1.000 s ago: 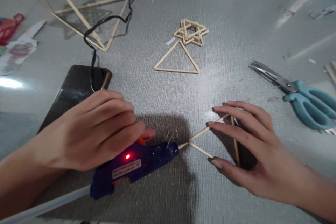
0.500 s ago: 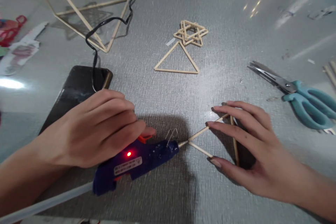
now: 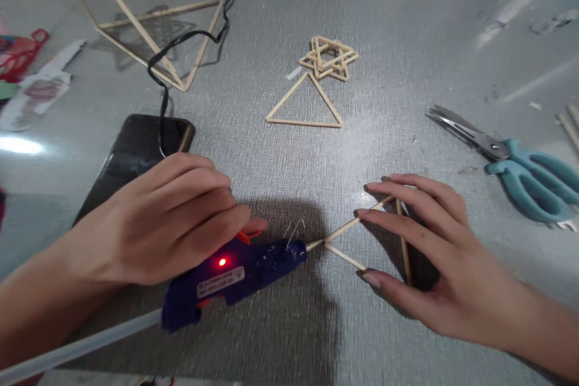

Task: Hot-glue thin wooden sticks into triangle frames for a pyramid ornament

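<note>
My left hand (image 3: 172, 223) is wrapped round a blue hot glue gun (image 3: 253, 274) with a red light lit on its side. A glue stick (image 3: 90, 341) sticks out of its back end. The metal nozzle touches the left corner of a small triangle of thin wooden sticks (image 3: 341, 230). Over that triangle is my right hand (image 3: 425, 241), its fingertips and thumb pressing two of the sticks from either side. The hand partly hides the triangle's far side. Beyond lies a finished-looking wooden triangle (image 3: 304, 123), its top corner by a pile of stacked triangles (image 3: 330, 59).
Teal-handled scissors (image 3: 506, 157) lie at the right. A dark phone (image 3: 136, 145) is behind my left hand, with a black cord (image 3: 194, 33) crossing it. Larger stick frames (image 3: 158, 12) stand at the back left, and paper scraps (image 3: 40, 90) lie at the far left.
The back of the glue gun has shifted very slightly upward, with its nozzle still at the triangle's corner. My right hand has not visibly moved.
</note>
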`<action>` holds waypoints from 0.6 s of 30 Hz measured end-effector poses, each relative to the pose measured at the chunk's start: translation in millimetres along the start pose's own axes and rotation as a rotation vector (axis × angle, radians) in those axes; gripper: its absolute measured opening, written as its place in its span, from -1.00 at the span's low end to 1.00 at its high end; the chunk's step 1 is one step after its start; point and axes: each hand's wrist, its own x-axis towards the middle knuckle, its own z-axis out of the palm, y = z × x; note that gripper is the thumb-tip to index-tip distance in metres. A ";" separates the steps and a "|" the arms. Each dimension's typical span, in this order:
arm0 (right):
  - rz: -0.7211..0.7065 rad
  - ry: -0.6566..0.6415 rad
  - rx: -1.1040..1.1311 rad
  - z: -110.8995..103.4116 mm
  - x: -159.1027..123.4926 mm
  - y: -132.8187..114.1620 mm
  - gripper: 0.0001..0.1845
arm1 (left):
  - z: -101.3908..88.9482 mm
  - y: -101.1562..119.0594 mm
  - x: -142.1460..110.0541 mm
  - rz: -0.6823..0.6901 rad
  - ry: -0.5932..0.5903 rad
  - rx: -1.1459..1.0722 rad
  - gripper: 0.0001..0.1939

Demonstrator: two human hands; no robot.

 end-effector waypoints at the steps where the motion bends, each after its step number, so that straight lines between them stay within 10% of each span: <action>1: -0.002 0.001 0.000 0.0 0.0 -0.1 -0.47 | -0.1 -0.1 -0.5 -0.001 -0.005 -0.003 -0.88; 18: 0.003 0.000 0.002 -0.2 0.4 -0.6 -0.46 | -0.8 2.1 1.6 0.019 0.006 0.009 -0.84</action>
